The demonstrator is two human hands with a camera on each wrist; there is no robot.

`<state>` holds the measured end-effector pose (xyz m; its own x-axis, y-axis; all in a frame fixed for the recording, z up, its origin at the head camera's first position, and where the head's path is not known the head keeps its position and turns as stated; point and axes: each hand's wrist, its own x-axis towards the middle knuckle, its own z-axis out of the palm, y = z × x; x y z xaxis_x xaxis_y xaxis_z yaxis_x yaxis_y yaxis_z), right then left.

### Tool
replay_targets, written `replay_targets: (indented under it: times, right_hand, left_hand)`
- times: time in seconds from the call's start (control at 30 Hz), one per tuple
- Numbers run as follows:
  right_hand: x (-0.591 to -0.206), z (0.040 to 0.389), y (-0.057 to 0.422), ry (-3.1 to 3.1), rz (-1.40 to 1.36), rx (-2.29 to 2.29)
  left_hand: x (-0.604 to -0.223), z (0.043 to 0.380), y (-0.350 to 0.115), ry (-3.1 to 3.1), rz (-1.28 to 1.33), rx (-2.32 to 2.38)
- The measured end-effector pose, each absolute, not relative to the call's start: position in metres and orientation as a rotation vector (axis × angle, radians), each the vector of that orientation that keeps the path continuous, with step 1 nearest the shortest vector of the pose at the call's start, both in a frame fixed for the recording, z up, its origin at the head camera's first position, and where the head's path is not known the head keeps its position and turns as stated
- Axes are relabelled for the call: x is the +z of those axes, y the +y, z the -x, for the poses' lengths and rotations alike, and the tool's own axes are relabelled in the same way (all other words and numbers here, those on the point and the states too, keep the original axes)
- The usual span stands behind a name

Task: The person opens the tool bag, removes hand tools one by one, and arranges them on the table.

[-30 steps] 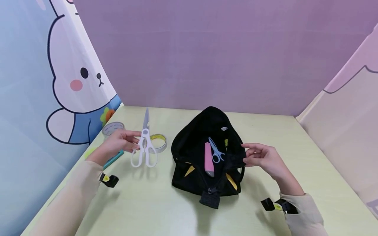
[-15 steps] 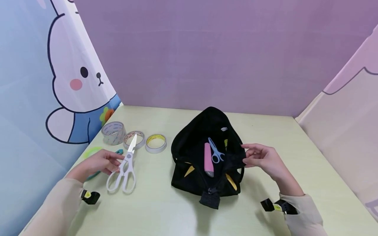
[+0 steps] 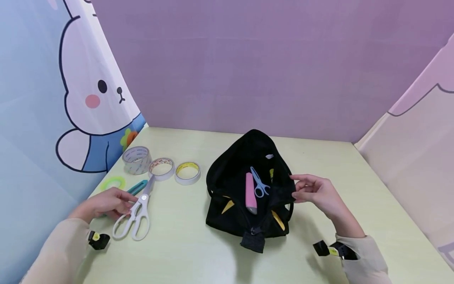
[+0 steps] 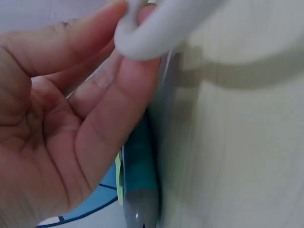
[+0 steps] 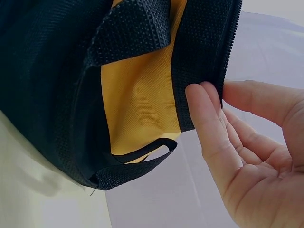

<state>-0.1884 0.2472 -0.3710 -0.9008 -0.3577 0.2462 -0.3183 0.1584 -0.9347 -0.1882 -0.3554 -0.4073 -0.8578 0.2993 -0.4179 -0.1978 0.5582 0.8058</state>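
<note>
My left hand point(image 3: 110, 202) pinches a handle loop of the white scissors point(image 3: 139, 215), low over the left of the table. Their blades point away and overlap a teal box cutter point(image 3: 137, 187) in the head view. In the left wrist view thumb and fingers close on the white handle point(image 4: 147, 33), with the teal cutter point(image 4: 140, 161) behind. My right hand point(image 3: 315, 189) pinches the zippered edge of a black pencil bag point(image 3: 230, 173), holding its mouth wide. Inside lie a pink utility knife point(image 3: 250, 193) and small blue scissors point(image 3: 260, 183).
A wide clear tape roll point(image 3: 136, 161) and two narrower tape rolls point(image 3: 161, 169) stand in a row behind the white scissors. A light green ring point(image 3: 112, 183) lies by the left hand. Printed cloth walls point(image 3: 283, 71) border the table at back and sides.
My left hand has carried the white scissors leftward, toward me and down, away from the tape rolls and beside the teal cutter. My right hand and the bag have hardly moved.
</note>
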Motion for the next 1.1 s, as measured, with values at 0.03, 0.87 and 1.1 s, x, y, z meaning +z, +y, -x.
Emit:
replay_targets:
  times: [0.03,0.87,1.1]
  right_hand:
    - [-0.371,0.188,0.247,2.367,0.691,-1.894]
    - [-0.371,0.190,0.248,2.374,0.679,-1.889]
    - [-0.371,0.190,0.248,2.385,0.673,-1.872]
  left_hand:
    - [-0.407,0.187,-0.357,2.267,-0.093,1.265]
    - [-0.399,0.184,-0.371,2.319,0.046,1.195]
    - [-0.401,0.179,-0.370,2.297,-0.054,1.175]
